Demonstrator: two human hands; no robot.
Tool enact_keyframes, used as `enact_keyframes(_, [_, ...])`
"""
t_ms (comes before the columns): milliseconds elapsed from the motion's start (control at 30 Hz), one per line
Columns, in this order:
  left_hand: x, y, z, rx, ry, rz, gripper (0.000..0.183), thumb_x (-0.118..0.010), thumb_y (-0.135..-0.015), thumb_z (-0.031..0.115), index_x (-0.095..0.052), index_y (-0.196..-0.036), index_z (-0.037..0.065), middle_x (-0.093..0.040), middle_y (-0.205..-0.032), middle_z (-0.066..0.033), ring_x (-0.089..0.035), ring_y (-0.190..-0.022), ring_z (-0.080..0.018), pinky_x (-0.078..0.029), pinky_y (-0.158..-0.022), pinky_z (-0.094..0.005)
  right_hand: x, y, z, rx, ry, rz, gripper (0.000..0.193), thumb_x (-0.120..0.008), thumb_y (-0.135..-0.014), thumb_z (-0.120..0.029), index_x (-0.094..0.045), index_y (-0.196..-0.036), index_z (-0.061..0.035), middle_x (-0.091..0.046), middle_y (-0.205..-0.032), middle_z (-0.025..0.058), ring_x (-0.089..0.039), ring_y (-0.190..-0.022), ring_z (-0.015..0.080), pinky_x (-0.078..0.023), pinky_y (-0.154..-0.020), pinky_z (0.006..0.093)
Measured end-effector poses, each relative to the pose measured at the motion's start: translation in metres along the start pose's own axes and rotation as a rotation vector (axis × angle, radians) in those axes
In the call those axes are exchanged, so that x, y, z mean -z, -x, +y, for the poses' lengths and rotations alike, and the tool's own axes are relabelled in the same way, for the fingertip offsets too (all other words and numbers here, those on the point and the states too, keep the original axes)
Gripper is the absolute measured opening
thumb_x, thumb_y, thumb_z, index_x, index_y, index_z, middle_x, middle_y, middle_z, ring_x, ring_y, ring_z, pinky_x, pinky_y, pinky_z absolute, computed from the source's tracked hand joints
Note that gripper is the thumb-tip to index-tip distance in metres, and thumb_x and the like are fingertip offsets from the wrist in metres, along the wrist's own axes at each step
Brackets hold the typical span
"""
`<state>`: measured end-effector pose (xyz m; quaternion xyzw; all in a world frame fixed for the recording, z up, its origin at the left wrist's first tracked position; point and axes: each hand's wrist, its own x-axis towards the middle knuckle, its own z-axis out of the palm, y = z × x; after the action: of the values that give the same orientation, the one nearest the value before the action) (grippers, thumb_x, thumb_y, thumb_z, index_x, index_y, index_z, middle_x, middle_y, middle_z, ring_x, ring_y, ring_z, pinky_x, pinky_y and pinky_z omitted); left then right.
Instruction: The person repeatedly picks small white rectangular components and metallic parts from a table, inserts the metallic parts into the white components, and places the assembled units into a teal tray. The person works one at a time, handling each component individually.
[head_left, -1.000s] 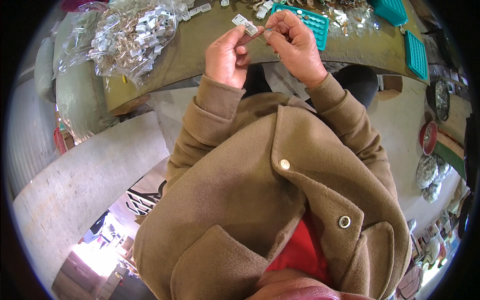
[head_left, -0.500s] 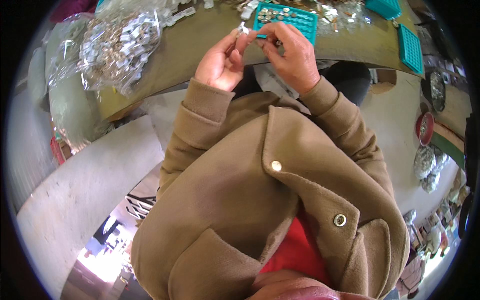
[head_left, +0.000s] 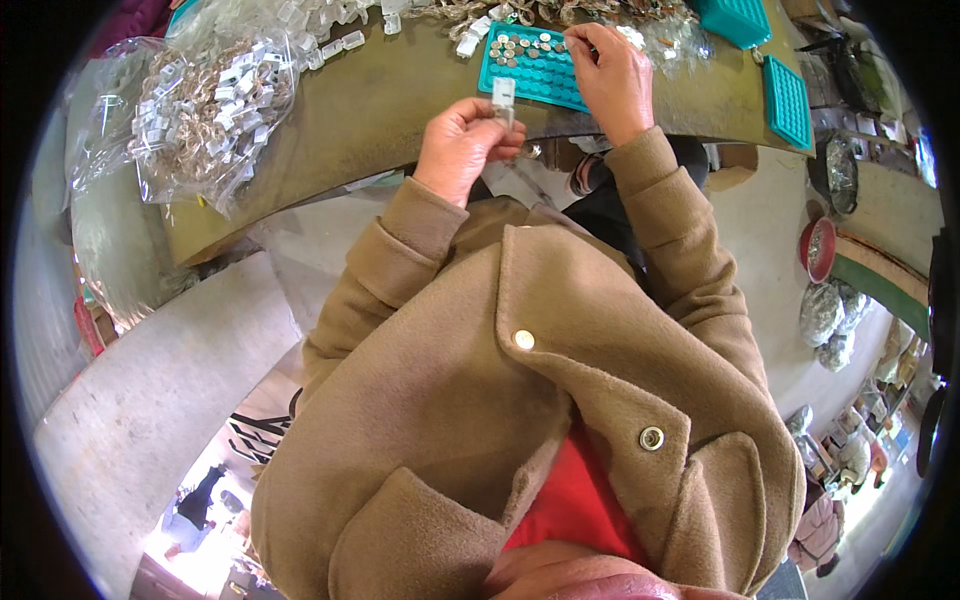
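My left hand [head_left: 460, 148] is closed, pinching a small white plastic piece [head_left: 503, 90] between thumb and fingers. The piece stands upright just in front of the near edge of a teal pocketed tray [head_left: 550, 92]. Small round metallic discs [head_left: 517, 46] sit in the tray's far left pockets. Over the tray's right end is my right hand [head_left: 618, 88], with thumb and forefinger pressed together. Whatever lies between those fingertips, if anything, is too small to make out.
A clear plastic bag [head_left: 212, 125] full of white pieces and brownish strands lies at the table's left. Loose white pieces [head_left: 340, 45] are strewn along the far side. More teal trays [head_left: 788, 103] are at the right end, and a red bowl [head_left: 820, 250] stands beyond it.
My hands have drawn apart. The right one has moved up and right over the tray; the left one has dropped slightly and keeps the white piece, now held upright.
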<state>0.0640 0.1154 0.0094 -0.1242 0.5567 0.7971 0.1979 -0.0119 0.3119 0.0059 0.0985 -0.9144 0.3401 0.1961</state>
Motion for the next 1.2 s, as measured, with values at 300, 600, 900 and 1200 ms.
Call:
enact_keyframes(300, [0.0,-0.005,-0.003,0.133,0.068,-0.075,0.019,-0.06,-0.095,0.011,-0.063,-0.108,-0.001,-0.07,-0.102,-0.0112,-0.068,-0.089,-0.0137,-0.057,-0.077,-0.0235,-0.015,0.003,0.004,-0.027,0.105,-0.116,0.011,-0.063,-0.086,-0.019,-0.062,-0.094,-0.0114,-0.063,-0.088,0.0107,-0.063,-0.079,0.0354,-0.05,-0.069,0.0467])
enact_keyframes(600, [0.009,-0.014,0.014,0.105,0.221,-0.023,0.024,-0.054,-0.098,0.011,-0.06,-0.116,-0.004,-0.068,-0.111,-0.0149,-0.068,-0.1,-0.017,-0.058,-0.082,-0.025,-0.014,-0.005,0.003,0.0,-0.069,-0.121,0.018,-0.06,-0.087,-0.013,-0.074,-0.099,-0.0136,-0.065,-0.086,0.0111,-0.064,-0.081,0.0342,-0.051,-0.072,0.0421])
enact_keyframes(900, [0.006,-0.014,0.017,0.086,0.183,-0.028,0.027,-0.055,-0.097,0.01,-0.057,-0.12,-0.005,-0.068,-0.112,-0.0159,-0.068,-0.1,-0.0172,-0.058,-0.083,-0.0243,-0.007,-0.005,0.005,0.109,0.022,-0.23,0.015,-0.061,-0.086,-0.012,-0.068,-0.098,-0.0077,-0.066,-0.091,0.0126,-0.064,-0.082,0.0347,-0.052,-0.072,0.0425])
enact_keyframes(1200, [0.006,-0.013,0.012,0.016,0.153,-0.032,0.029,-0.06,-0.095,0.01,-0.059,-0.12,-0.005,-0.068,-0.109,-0.0136,-0.068,-0.096,-0.0156,-0.057,-0.081,-0.0238,0.016,0.005,-0.036,0.066,-0.291,-0.315,0.014,-0.066,-0.081,-0.011,-0.063,-0.092,-0.0034,-0.066,-0.086,0.0125,-0.067,-0.078,0.0275,-0.053,-0.07,0.035])
